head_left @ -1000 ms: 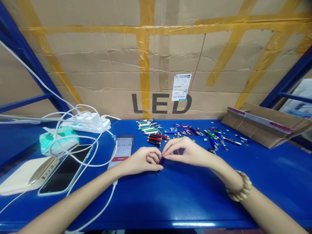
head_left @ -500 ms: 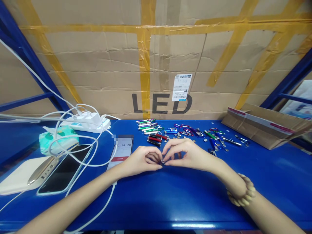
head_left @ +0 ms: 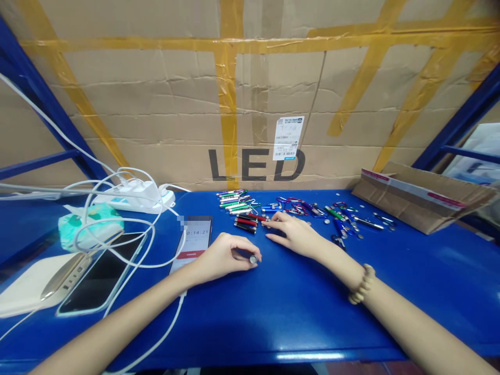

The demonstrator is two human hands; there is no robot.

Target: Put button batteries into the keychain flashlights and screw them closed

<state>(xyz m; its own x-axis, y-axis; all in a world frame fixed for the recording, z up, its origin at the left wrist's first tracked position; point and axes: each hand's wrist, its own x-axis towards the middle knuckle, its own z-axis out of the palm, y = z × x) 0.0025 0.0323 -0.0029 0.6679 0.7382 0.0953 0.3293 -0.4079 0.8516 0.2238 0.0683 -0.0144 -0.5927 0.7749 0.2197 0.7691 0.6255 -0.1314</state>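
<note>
Now that the right hand [head_left: 295,234] has left it, tube [head_left: 253,259]: in the left hand [head_left: 224,255], above the near middle of the table [head_left: 297,312], round silver end turned toward the camera; its body is mostly hidden by the fingers.
Left hand: clamped on the tube, thumb below and forefinger curled over; it has hardly shifted.
Right hand: drawn off the tube to just beside the near pile, thumb apart from the forefinger; whether a fingertip touches anything there, I cannot tell.
Meaning of the change: both hands were on one piece; judging by this, the left now serves as holder while the right works at the pile.
Red tubes [head_left: 253,217]: lying just left of the right fingertips, with a black tube [head_left: 245,227] nearest the camera.
Pens [head_left: 233,202]: in a row behind those.
Clips [head_left: 297,208]: scattered beyond and right of the right hand, silver discs [head_left: 327,222] among them.
Phone [head_left: 197,237]: beyond the left wrist, its timer one second on.
Box [head_left: 406,200]: open, far right.
</note>
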